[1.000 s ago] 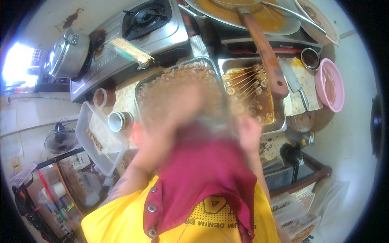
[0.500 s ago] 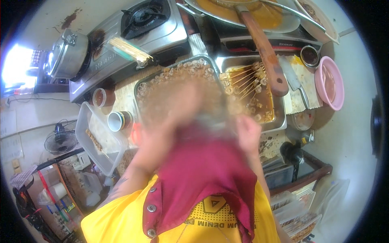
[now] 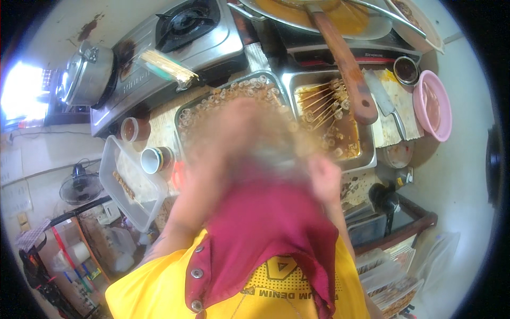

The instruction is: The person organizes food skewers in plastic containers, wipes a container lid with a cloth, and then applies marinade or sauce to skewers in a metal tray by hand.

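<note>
A metal tray holds many small pale ring-shaped food pieces in brownish liquid. Over it is my left hand, its fingers smeared by motion and blur. My right hand is closed, with curled fingers, by the near left corner of a second metal tray; what it grips is too blurred to make out. Several loaded skewers lie fanned out in brown sauce in that second tray. The middle of the picture between my hands is blurred.
A wooden handle reaches over the right tray from a large pan of sauce. Right of it lie a knife and a pink bowl. On the left are bare sticks, a cup and a plastic box with one skewer.
My left hand has shifted slightly over the left tray, still blurred. My right hand stays at nearly the same place, and the trays look unchanged.
</note>
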`<act>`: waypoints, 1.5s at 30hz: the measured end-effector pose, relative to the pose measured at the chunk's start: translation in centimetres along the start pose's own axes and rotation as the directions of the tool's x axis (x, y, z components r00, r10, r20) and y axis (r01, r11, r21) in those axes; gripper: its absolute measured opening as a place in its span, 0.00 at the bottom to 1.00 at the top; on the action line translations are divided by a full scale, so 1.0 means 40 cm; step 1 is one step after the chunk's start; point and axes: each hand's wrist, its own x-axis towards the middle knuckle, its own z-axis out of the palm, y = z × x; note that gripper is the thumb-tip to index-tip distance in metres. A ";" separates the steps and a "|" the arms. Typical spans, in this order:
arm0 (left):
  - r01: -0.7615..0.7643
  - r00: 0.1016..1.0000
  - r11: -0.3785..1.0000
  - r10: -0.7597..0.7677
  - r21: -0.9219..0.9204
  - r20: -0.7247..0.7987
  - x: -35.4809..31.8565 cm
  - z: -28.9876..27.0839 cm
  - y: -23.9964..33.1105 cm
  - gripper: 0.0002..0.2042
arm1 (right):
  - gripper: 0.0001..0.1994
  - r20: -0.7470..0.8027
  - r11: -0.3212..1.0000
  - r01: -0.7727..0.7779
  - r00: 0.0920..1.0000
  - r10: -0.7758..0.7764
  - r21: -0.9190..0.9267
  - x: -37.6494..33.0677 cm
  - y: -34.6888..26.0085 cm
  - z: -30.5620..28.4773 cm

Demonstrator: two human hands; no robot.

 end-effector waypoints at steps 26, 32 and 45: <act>-0.066 0.981 0.800 -0.056 -0.597 -0.184 0.045 -0.038 -0.086 0.09 | 0.07 0.150 0.997 0.068 0.987 -0.063 -0.025 -0.005 -0.006 0.019; -0.093 0.978 0.832 -0.027 -0.547 -0.207 0.036 -0.045 -0.079 0.07 | 0.07 0.157 0.998 0.038 0.987 -0.030 -0.051 -0.003 -0.014 0.020; -0.238 0.965 0.941 0.201 -0.241 -0.168 0.013 -0.043 -0.047 0.08 | 0.07 0.157 0.999 0.048 0.986 -0.048 0.007 0.005 -0.015 0.043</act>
